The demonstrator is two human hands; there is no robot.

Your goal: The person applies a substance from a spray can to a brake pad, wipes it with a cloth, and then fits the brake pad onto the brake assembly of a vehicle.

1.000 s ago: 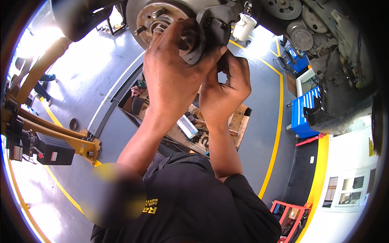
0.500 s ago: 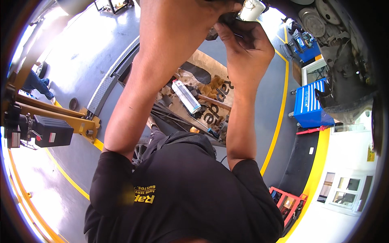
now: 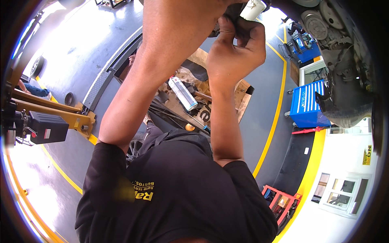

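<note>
My left hand point(image 3: 186, 22) reaches up to the top edge, its fingers mostly out of view. My right hand point(image 3: 237, 50) is just below and right of it, thumb raised and fingers curled at a dark car part point(image 3: 233, 11); what they grip is hidden. Below my hands lies a cardboard-covered surface point(image 3: 244, 101) with a white spray can point(image 3: 182, 92), a wooden-handled tool point(image 3: 202, 96) and dark objects.
Vehicle underside and pulleys point(image 3: 340, 69) hang at upper right. A blue tool chest point(image 3: 308, 105) and red cart point(image 3: 283, 202) stand right. Yellow lift arms point(image 3: 60, 111) are left, near a person's jeans-clad leg point(image 3: 34, 90). A white drum point(image 3: 252, 9) is at the top.
Since a second ago the brake disc has left the top of the view and both hands appear higher. In the last half-second my right hand has shifted slightly left; the leg at left has moved.
</note>
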